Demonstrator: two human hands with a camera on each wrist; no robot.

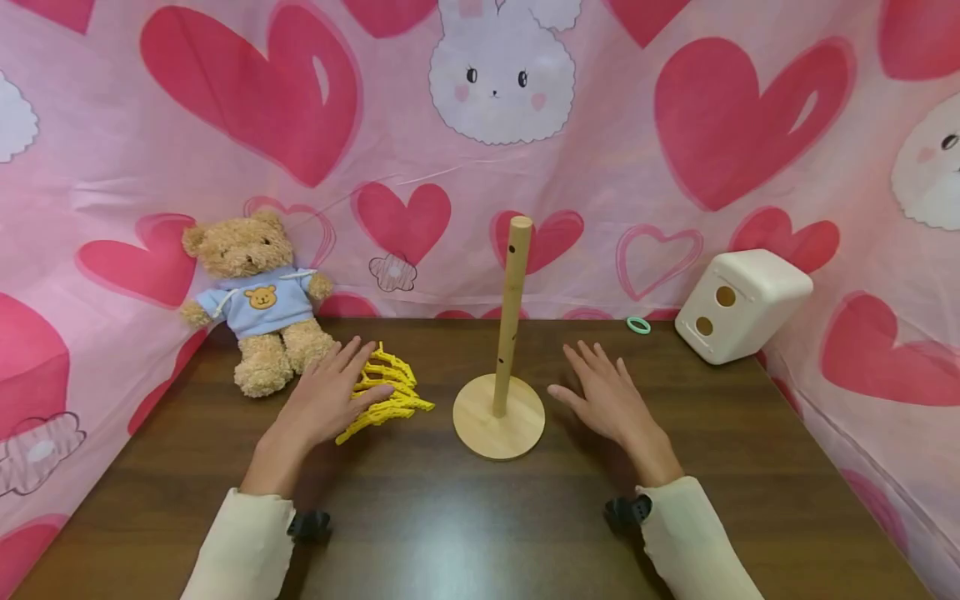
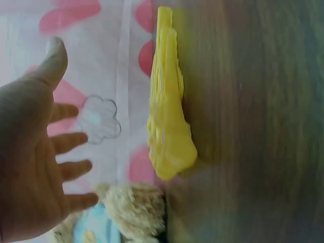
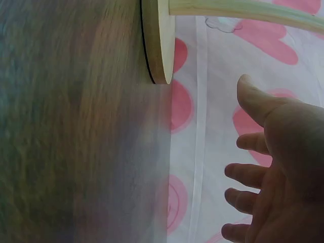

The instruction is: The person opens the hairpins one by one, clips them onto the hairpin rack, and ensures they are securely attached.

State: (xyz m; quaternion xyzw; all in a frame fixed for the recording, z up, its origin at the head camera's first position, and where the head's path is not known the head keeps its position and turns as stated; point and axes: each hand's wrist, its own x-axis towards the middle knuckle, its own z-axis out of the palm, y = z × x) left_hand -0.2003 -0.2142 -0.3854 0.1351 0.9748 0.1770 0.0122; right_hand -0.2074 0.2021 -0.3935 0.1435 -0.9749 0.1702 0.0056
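My left hand (image 1: 322, 400) hovers over the left part of the table, fingers straight and spread. Beneath and beside its fingers lies a bundle of yellow branch-like pieces (image 1: 405, 404), partly hidden by the hand in the head view. The left wrist view shows a gap between the palm and the yellow bundle (image 2: 172, 116). In the middle stands a wooden post (image 1: 512, 317) with small dark holes, upright on a round wooden base (image 1: 517, 437). To the right of that base hangs my right hand (image 1: 611, 404), its fingers extended and holding nothing; the right wrist view shows it apart from the base (image 3: 164, 45).
A teddy bear (image 1: 262, 296) in a blue top sits at the back left of the brown table (image 1: 450, 533). At the back right are a white box (image 1: 757, 300) with two round holes and a small mint-green ring (image 1: 638, 325). Pink heart-patterned cloth (image 1: 360, 150) encloses the back and sides.
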